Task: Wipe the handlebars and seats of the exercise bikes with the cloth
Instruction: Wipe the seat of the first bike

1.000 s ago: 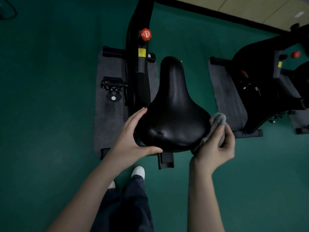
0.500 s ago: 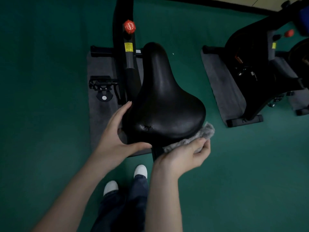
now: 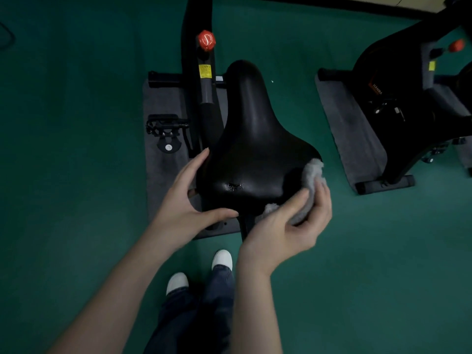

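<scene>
Green floor [image 3: 76, 175] below, I'm mid seat-wipe: straight-fingered left hand [image 3: 186, 198] braces the seat [image 3: 255, 149], right hand [image 3: 288, 231] grips the cloth [image 3: 313, 172] at its near-right edge; next, probably a sweep farther.

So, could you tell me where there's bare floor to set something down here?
Bare green floor lies left of the grey mat and between it and the second bike's mat. Around the seat it is crowded: left hand, right hand with cloth, pedal.
</scene>
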`<state>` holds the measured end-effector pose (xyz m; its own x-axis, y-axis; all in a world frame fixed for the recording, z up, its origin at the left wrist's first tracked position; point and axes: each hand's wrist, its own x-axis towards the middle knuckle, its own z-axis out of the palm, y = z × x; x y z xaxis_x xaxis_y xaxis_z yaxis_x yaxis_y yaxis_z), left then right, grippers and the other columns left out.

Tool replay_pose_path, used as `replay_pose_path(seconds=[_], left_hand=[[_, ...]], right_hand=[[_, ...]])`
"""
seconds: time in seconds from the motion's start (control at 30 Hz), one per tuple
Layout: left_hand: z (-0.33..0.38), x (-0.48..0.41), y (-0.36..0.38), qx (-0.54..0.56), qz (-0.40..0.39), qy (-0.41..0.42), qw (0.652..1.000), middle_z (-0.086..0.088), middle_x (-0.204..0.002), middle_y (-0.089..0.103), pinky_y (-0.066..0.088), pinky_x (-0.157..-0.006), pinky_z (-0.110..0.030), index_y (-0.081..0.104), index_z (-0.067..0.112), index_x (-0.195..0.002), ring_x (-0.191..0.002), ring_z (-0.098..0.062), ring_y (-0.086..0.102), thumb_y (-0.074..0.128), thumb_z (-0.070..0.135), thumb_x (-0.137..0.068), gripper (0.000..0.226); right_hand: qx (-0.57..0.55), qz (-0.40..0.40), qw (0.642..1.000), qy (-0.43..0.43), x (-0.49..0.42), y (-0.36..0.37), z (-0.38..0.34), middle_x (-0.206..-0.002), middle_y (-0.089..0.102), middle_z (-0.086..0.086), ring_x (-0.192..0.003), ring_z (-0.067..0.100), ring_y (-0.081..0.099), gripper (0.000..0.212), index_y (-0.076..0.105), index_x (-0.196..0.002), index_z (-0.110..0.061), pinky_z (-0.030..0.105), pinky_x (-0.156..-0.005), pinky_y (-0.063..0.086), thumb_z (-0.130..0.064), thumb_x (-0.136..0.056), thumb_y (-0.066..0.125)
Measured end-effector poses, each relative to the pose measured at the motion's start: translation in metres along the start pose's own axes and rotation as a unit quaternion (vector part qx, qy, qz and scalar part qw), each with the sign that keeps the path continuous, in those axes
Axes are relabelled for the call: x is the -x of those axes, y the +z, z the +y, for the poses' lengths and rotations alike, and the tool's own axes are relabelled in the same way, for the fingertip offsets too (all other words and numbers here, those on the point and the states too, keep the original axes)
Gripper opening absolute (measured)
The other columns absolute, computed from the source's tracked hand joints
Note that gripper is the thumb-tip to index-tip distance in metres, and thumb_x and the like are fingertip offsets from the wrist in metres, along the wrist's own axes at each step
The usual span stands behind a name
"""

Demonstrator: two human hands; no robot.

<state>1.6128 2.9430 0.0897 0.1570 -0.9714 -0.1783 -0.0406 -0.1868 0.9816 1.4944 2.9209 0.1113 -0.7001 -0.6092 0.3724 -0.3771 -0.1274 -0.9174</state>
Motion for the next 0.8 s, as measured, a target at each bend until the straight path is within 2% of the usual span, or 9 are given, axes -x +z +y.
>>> replay_pose_path(seconds=[0.1,0.17,0.3,0.4,0.53,0.6,0.67,0.73,0.8], left_hand=[[-0.001,0.003,0.003,0.010,0.022,-0.017,1.000,0.015,-0.147,0.039,0.032,-0.112,-0.024,0.035,0.035,-0.145,-0.134,0.003,0.036,0.085,0.049,-0.046,0.112],[-0.001,0.008,0.008,0.024,0.044,-0.029,0.998,0.013,-0.147,0.041,0.033,-0.113,-0.028,0.036,0.032,-0.144,-0.134,0.001,0.037,0.085,0.047,-0.045,0.111],[0.000,0.015,0.018,0.084,0.085,-0.041,0.992,0.015,-0.139,0.047,0.038,-0.096,-0.006,0.039,0.038,-0.135,-0.126,0.007,0.044,0.083,0.046,-0.045,0.100],[0.000,0.018,0.024,0.112,0.117,-0.060,0.985,0.015,-0.137,0.049,0.041,-0.098,-0.014,0.040,0.040,-0.132,-0.125,0.003,0.046,0.083,0.047,-0.044,0.098],[-0.003,0.021,0.032,0.117,0.148,-0.071,0.979,0.013,-0.136,0.052,0.041,-0.097,-0.018,0.046,0.029,-0.136,-0.124,0.002,0.047,0.092,0.032,-0.048,0.100],[-0.004,0.025,0.036,0.132,0.161,-0.095,0.974,0.014,-0.134,0.054,0.043,-0.102,-0.029,0.047,0.033,-0.135,-0.124,-0.002,0.049,0.094,0.039,-0.042,0.104],[-0.005,0.029,0.043,0.152,0.175,-0.108,0.967,0.013,-0.132,0.056,0.042,-0.103,-0.031,0.047,0.034,-0.135,-0.124,-0.003,0.050,0.092,0.043,-0.044,0.102],[-0.005,0.033,0.051,0.169,0.199,-0.109,0.959,0.010,-0.133,0.057,0.042,-0.102,-0.029,0.047,0.030,-0.136,-0.125,-0.006,0.050,0.092,0.042,-0.049,0.099],[-0.004,0.036,0.059,0.188,0.227,-0.107,0.949,0.009,-0.132,0.058,0.044,-0.099,-0.025,0.048,0.030,-0.135,-0.123,-0.006,0.052,0.089,0.039,-0.053,0.092]], right_hand=[[0.051,-0.100,0.980,-0.165,0.006,-0.008,0.006,-0.120,0.061,0.018,-0.116,0.030,0.055,0.021,0.064,-0.112,0.004,0.050,-0.097,0.045,0.004,-0.093,0.055],[0.063,-0.178,0.953,-0.236,0.006,-0.010,0.004,-0.117,0.062,0.017,-0.113,0.028,0.056,0.019,0.066,-0.108,0.006,0.051,-0.095,0.046,0.004,-0.092,0.056],[0.084,-0.322,0.890,-0.313,-0.016,-0.006,-0.009,-0.111,0.066,0.012,-0.106,0.026,0.058,0.020,0.069,-0.105,0.004,0.043,-0.094,0.047,-0.004,-0.094,0.054],[0.094,-0.451,0.821,-0.337,-0.037,0.006,-0.026,-0.108,0.066,0.011,-0.103,0.028,0.059,0.021,0.069,-0.105,0.002,0.042,-0.091,0.047,-0.009,-0.094,0.055],[0.064,-0.580,0.723,-0.370,-0.056,0.014,-0.033,-0.111,0.065,0.008,-0.106,0.025,0.058,0.019,0.070,-0.105,-0.001,0.042,-0.090,0.046,-0.013,-0.093,0.059],[0.013,-0.633,0.671,-0.386,-0.067,0.010,-0.029,-0.115,0.065,0.008,-0.109,0.025,0.057,0.017,0.070,-0.105,-0.002,0.041,-0.092,0.046,-0.007,-0.091,0.063],[-0.022,-0.670,0.628,-0.394,-0.082,0.006,-0.022,-0.117,0.064,0.007,-0.112,0.024,0.056,0.016,0.070,-0.105,-0.001,0.039,-0.095,0.045,-0.003,-0.090,0.064],[-0.031,-0.685,0.615,-0.389,-0.096,0.010,-0.019,-0.116,0.064,0.007,-0.112,0.023,0.056,0.016,0.071,-0.103,0.000,0.036,-0.096,0.044,-0.003,-0.089,0.063],[-0.030,-0.689,0.624,-0.368,-0.102,0.019,-0.021,-0.114,0.065,0.006,-0.110,0.022,0.056,0.018,0.071,-0.104,-0.002,0.031,-0.096,0.044,-0.003,-0.089,0.063]])
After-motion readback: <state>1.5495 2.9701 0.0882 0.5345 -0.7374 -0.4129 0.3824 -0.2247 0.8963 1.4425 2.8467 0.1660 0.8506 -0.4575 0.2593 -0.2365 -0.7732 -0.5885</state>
